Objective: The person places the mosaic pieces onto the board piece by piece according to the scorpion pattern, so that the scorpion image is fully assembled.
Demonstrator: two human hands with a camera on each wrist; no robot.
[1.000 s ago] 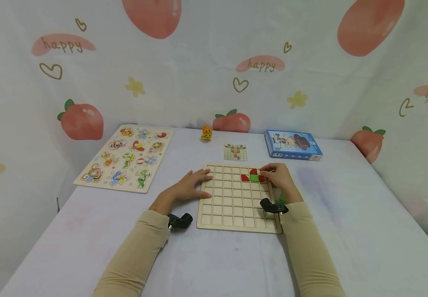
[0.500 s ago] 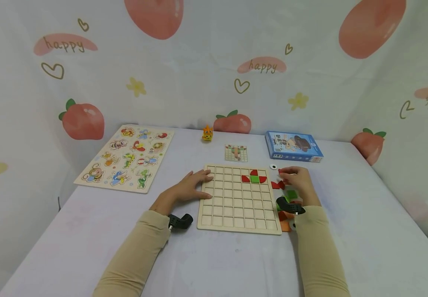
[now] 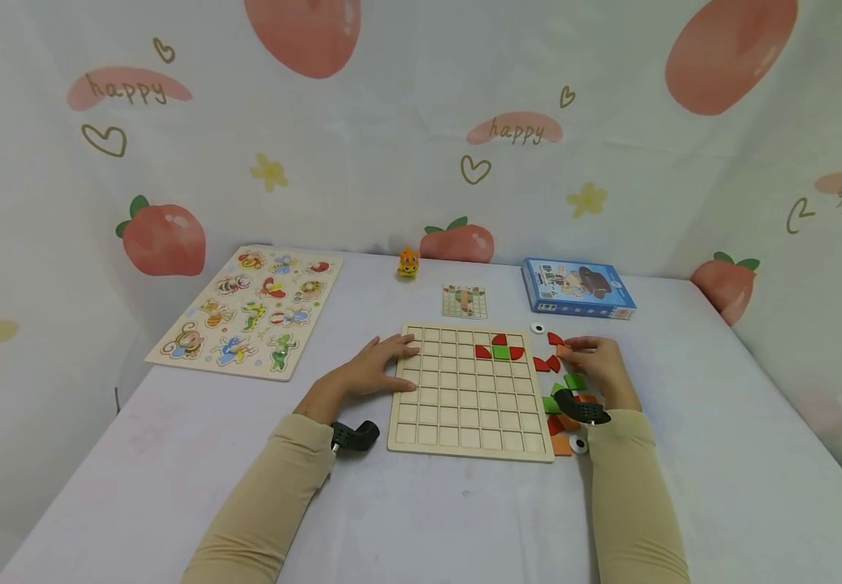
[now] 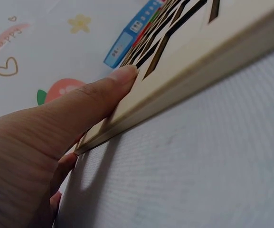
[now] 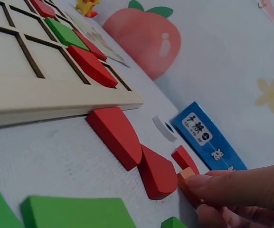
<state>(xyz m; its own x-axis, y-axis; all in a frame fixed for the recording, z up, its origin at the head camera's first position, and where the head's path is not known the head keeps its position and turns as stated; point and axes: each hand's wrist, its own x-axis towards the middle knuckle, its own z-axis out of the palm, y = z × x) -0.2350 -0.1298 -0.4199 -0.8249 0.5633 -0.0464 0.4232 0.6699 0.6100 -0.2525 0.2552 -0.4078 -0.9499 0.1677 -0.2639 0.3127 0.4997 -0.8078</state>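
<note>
A wooden grid board (image 3: 447,397) lies on the table. Near its top right, a green square (image 3: 500,352) sits in a cell with red rounded pieces (image 3: 517,353) around it. My left hand (image 3: 373,367) rests on the board's left edge, fingers spread, thumb (image 4: 120,78) on the frame. Right of the board, my right hand (image 3: 598,365) pinches a small orange block (image 5: 186,179) between thumb and fingers, partly hidden by them. Close by lie loose red pieces (image 5: 158,173), and nearer the wrist are green (image 3: 575,381) and orange pieces (image 3: 562,445).
Two white eye discs (image 3: 538,328) (image 3: 577,444) lie beside the board. Behind it are a pattern card (image 3: 465,301), a blue box (image 3: 577,287) and an orange toy figure (image 3: 408,263). An insect picture puzzle (image 3: 246,312) lies at the left.
My right hand has moved right, off the board, to the loose pieces. A red piece it held half a second ago now lies on the table. The left hand stays put.
</note>
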